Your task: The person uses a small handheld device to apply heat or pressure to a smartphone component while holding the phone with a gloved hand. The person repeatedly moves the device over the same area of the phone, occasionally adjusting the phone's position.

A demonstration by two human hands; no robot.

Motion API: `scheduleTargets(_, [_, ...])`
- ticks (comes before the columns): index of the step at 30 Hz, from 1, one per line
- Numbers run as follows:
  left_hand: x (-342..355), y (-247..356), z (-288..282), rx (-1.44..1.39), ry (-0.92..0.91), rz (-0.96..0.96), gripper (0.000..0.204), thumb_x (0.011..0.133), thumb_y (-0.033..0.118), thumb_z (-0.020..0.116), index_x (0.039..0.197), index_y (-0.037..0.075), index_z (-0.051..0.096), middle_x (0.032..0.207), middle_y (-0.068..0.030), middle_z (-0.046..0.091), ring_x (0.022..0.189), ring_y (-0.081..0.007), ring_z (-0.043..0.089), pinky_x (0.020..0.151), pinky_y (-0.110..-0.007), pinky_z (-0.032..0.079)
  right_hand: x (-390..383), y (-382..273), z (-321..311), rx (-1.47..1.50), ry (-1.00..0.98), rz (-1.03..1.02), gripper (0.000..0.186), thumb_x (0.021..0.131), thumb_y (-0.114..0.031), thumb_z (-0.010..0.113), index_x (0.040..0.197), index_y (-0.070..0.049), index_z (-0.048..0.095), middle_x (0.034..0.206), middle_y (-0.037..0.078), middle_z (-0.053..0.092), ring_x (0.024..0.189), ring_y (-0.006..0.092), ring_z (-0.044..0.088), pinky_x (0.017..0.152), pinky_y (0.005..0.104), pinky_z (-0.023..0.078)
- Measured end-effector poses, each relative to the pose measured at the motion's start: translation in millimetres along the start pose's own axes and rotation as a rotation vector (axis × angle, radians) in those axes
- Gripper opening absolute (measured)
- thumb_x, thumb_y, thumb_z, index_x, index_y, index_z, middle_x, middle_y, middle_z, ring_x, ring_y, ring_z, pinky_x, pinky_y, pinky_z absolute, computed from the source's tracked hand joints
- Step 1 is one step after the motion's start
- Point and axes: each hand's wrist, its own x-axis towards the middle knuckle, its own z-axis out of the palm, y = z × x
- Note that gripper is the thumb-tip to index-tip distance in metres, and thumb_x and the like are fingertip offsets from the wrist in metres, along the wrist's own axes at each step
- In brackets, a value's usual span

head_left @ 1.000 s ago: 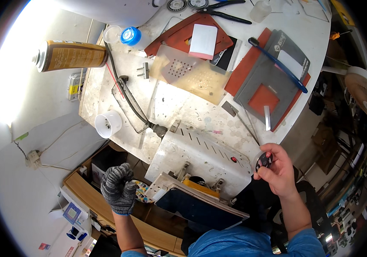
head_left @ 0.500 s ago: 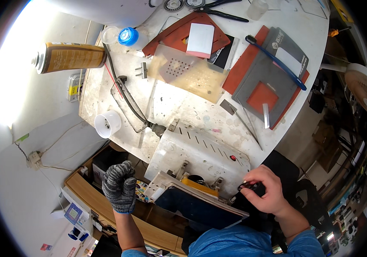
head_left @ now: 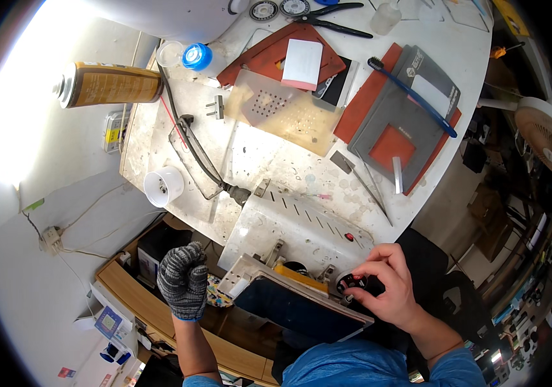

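Black-faced, the disc [head_left: 352, 281] gripped by the fingers of the right hand [head_left: 389, 284] has been brought in beside the white machine's [head_left: 302, 222] end, seemingly within working reach, while the gloved left hand [head_left: 184, 282] is curled, any contents hidden.

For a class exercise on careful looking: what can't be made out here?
In the head view:
- Gloved left hand: palm hidden by curled fingers.
- Dark disc: partly covered by right hand.
- White cup: contents too small to identify.
- Big white object: cut off by upper edge.
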Motion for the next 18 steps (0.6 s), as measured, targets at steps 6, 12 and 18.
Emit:
scheduleTargets(6, [0.4, -0.1, -0.2, -0.006, 0.011, 0.007, 0.025, 0.086, 0.024, 0.071, 0.091, 0.001, 0.064, 0.084, -0.0100, 0.067, 0.076, -0.0223, 0.065, 0.073, -0.033, 0.052, 0.4, -3.1, -5.6, 0.058, -0.035, 0.076, 0.034, 0.067, -0.005, 0.083, 0.096, -0.005, 0.065, 0.103, 0.007, 0.048, 0.079, 0.0150, 0.060, 0.070, 0.0265, 0.049])
scheduleTargets(12, [7.0, 2.1, 0.5, -0.023, -0.023, -0.014, 0.025, 0.087, 0.024, 0.069, 0.093, 0.000, 0.064, 0.086, -0.0104, 0.066, 0.077, -0.0215, 0.064, 0.072, -0.032, 0.051, 0.6, -5.0, -8.9, 0.005, -0.049, 0.083, 0.032, 0.068, -0.006, 0.082, 0.096, -0.007, 0.068, 0.104, 0.007, 0.049, 0.078, 0.0150, 0.059, 0.070, 0.0273, 0.049])
scheduleTargets(18, [9.1, 9.0, 9.1, -0.105, -0.042, -0.094, 0.028, 0.089, 0.025, 0.067, 0.098, -0.001, 0.062, 0.093, -0.0114, 0.066, 0.079, -0.0195, 0.064, 0.073, -0.031, 0.052, -3.1, -10.0, -7.8, -0.028, -0.055, 0.132, 0.032, 0.068, -0.006, 0.082, 0.098, -0.008, 0.068, 0.104, 0.007, 0.048, 0.072, 0.0135, 0.058, 0.062, 0.0261, 0.048])
